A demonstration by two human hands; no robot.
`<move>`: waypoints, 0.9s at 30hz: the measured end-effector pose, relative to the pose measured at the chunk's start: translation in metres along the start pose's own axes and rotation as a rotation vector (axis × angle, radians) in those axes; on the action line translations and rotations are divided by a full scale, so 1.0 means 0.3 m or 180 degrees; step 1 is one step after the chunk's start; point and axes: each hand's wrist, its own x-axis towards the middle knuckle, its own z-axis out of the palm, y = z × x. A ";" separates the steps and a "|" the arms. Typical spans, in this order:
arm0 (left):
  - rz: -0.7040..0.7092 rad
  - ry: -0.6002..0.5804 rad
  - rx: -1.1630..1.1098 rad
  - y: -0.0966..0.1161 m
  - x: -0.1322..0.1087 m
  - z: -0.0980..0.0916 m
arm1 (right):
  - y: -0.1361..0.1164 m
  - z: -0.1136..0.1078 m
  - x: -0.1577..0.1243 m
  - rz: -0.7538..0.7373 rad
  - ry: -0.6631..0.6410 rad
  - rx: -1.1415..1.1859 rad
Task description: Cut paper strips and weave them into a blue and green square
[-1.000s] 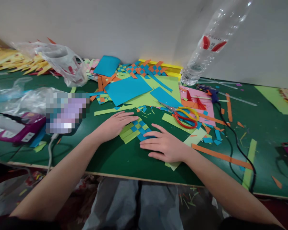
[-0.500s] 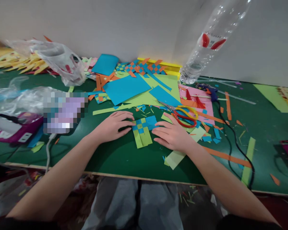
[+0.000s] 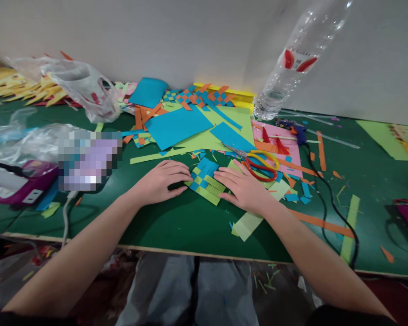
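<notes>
A small woven piece of blue and light green paper strips (image 3: 201, 180) lies turned at a slant on the green table (image 3: 177, 231). At its left edge is my left hand (image 3: 165, 182), fingertips touching the paper, thumb held apart from the fingers. My right hand (image 3: 237, 186) rests on its right side, the fingers spread over the green strip ends. Scissors with yellow and red handles (image 3: 260, 164) lie just beyond my right hand. Behind the weave are a large blue sheet (image 3: 177, 127) and a light green sheet (image 3: 240, 113).
A clear bottle (image 3: 285, 68) leans at the back right. A glue gun with a black cord (image 3: 299, 132) lies below it. To the left are a blurred-out phone (image 3: 91, 163), a bagged cup (image 3: 85, 88) and a purple box (image 3: 27, 183). Paper scraps surround my right hand.
The woven piece has turned, so its green strip ends now point toward the lower right. My right fingers have shifted over its strips; my left hand has barely moved.
</notes>
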 end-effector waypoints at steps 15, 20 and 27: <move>-0.0141 0.0003 0.0099 0.001 0.016 0.015 | -0.026 -0.013 0.007 -0.0117 0.0341 -0.0020; -0.0181 -0.0093 0.0141 -0.001 0.014 0.016 | -0.019 -0.002 0.011 -0.0202 0.0353 0.0006; -0.0207 -0.0054 0.0057 -0.005 0.015 0.019 | -0.015 0.001 0.010 -0.0170 0.0344 0.0071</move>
